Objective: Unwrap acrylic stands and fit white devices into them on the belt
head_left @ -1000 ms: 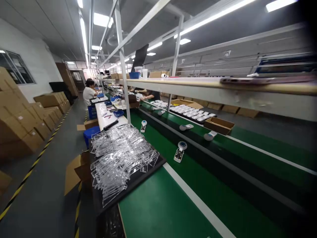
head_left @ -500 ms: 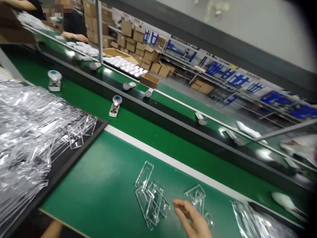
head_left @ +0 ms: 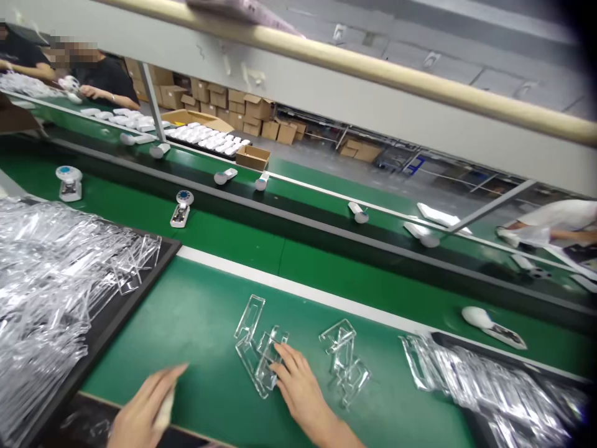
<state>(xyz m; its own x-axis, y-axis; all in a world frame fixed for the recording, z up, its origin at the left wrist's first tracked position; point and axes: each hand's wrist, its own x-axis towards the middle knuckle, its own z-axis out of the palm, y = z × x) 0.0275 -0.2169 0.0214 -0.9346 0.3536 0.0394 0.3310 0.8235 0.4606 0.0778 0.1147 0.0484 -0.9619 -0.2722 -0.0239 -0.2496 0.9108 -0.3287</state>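
Note:
Several clear rectangular plastic frames (head_left: pixel 249 364) lie in a loose cluster on the green work surface (head_left: pixel 196 317). My right hand (head_left: pixel 301 386) reaches over the right side of this cluster, fingers spread and fingertips touching the frames. A second small group of clear frames (head_left: pixel 344 354) lies to the right of that hand. My left hand (head_left: pixel 147 404) is near the front edge of the surface, its fingers pressed together and curved; something pale shows along its palm side, but I cannot make out what it is.
A tray (head_left: pixel 135 298) heaped with clear parts stands at the left, another pile of clear parts (head_left: pixel 485 379) at the right. White devices (head_left: pixel 181 208) sit on the green conveyor (head_left: pixel 242 239) beyond. Across the line, people (head_left: pixel 109 81) work near cardboard boxes (head_left: pixel 252 112).
My left hand has risen into fuller view at the lower left. My right hand has moved left from between the two groups onto the left cluster. The camera view has shifted.

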